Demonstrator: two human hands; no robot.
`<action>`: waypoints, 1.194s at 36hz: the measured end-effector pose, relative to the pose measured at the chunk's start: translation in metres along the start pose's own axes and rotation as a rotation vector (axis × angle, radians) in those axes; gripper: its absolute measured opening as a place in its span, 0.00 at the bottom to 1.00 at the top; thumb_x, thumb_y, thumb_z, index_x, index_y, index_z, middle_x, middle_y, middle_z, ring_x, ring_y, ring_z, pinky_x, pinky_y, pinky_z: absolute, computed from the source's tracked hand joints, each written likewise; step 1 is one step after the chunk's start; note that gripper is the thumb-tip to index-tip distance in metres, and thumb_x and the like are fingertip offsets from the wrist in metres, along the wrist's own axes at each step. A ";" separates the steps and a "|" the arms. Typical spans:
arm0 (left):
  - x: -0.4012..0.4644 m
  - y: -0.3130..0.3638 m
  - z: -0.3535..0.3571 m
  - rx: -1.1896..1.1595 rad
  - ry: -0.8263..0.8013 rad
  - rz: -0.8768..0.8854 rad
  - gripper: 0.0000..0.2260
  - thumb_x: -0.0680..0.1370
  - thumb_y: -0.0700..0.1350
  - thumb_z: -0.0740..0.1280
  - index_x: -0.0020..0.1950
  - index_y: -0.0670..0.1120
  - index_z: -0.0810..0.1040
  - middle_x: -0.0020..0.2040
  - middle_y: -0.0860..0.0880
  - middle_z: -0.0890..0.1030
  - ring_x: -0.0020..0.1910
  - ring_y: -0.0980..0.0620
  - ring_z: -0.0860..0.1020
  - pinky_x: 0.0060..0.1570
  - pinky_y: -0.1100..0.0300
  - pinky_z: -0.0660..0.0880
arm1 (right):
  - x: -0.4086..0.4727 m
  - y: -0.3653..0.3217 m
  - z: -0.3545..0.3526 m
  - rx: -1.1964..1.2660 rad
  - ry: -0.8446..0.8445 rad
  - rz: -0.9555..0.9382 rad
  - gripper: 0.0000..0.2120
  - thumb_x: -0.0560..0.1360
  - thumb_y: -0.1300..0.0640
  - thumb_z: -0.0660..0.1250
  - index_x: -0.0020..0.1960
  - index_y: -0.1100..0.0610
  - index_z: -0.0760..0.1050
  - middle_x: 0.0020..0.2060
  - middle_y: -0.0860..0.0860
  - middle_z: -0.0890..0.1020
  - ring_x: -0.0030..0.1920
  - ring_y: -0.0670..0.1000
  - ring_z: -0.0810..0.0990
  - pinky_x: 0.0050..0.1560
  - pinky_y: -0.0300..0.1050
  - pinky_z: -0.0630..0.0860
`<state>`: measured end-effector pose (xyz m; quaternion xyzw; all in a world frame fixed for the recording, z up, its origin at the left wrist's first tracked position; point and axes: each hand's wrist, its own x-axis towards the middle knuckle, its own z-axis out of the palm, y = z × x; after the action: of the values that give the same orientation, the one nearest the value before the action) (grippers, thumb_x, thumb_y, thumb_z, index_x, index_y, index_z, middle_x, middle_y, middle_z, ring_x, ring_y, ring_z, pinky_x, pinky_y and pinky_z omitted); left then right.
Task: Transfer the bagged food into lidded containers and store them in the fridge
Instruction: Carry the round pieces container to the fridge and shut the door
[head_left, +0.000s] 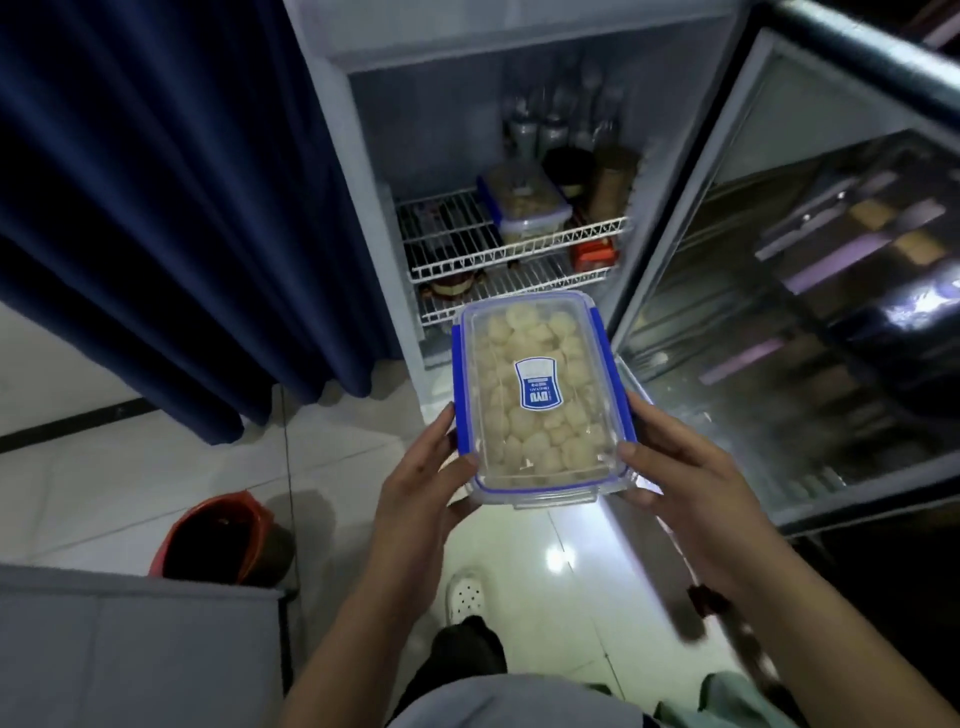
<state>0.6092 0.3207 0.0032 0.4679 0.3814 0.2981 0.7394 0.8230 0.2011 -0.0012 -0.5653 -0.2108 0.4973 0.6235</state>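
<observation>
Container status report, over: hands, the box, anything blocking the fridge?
Left hand and right hand grip lidded container by its sides. Fridge open; second container already shelved. Path unobstructed.

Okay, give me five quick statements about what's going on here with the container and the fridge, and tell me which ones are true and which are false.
1. Both hands hold the lidded container. True: the left hand and the right hand grip its near end from either side.
2. The fridge door is closed. False: it stands open to the right.
3. Another blue-clipped container already sits on the upper wire shelf. True.
4. The held container has no lid. False: a clear lid with blue clips and a label covers it.
5. A green bucket stands on the floor at left. False: the bucket is red.
</observation>
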 end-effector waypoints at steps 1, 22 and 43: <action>0.013 0.004 0.000 0.004 -0.017 -0.003 0.21 0.73 0.49 0.73 0.63 0.67 0.79 0.62 0.56 0.83 0.58 0.52 0.83 0.46 0.61 0.82 | 0.011 -0.004 -0.001 -0.002 0.013 0.002 0.31 0.67 0.50 0.79 0.69 0.43 0.75 0.63 0.49 0.82 0.61 0.54 0.82 0.51 0.46 0.81; 0.178 0.017 0.064 -0.019 0.213 -0.040 0.24 0.77 0.40 0.71 0.70 0.57 0.74 0.61 0.53 0.84 0.57 0.48 0.84 0.46 0.58 0.83 | 0.211 -0.058 -0.057 0.010 -0.121 0.103 0.30 0.62 0.54 0.80 0.63 0.39 0.79 0.60 0.47 0.83 0.56 0.53 0.84 0.51 0.46 0.81; 0.316 -0.033 0.006 0.053 0.380 0.001 0.25 0.79 0.33 0.63 0.73 0.53 0.73 0.62 0.49 0.83 0.60 0.46 0.82 0.61 0.38 0.77 | 0.373 0.005 -0.033 -0.298 -0.310 0.057 0.41 0.65 0.67 0.79 0.68 0.34 0.72 0.59 0.33 0.81 0.57 0.37 0.80 0.44 0.30 0.77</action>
<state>0.7849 0.5567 -0.1158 0.4228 0.5214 0.3715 0.6414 1.0035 0.5042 -0.1260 -0.5738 -0.3594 0.5589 0.4788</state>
